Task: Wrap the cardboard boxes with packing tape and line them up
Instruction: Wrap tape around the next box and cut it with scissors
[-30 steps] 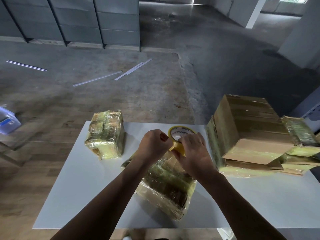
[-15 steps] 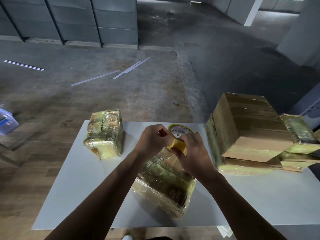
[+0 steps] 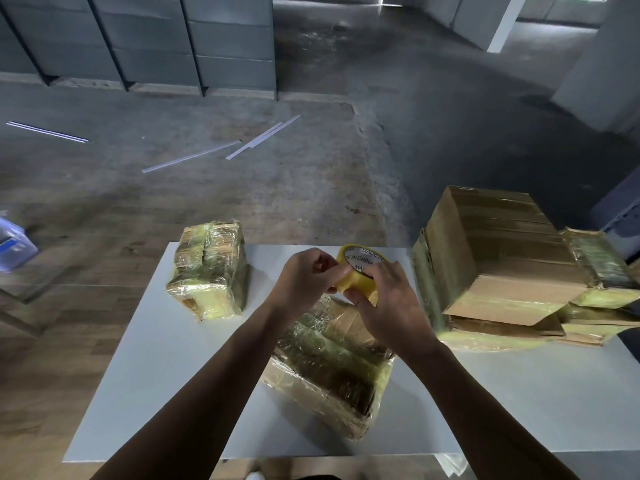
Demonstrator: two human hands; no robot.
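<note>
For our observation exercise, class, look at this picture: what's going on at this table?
A person at a white table holds a yellow tape roll above the middle box, which already has tape on it. The right hand grips the roll; the left hand pinches at its edge, seemingly looking for the tape end. A wrapped left box stands apart, and a stack of bigger boxes sits on the right.

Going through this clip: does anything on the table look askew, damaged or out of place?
Yes. The big box at the right sits tilted on a loose heap of taped cardboard, with one flap sticking out. The middle box lies diagonal to the table edge, out of line with the small wrapped box.
</note>
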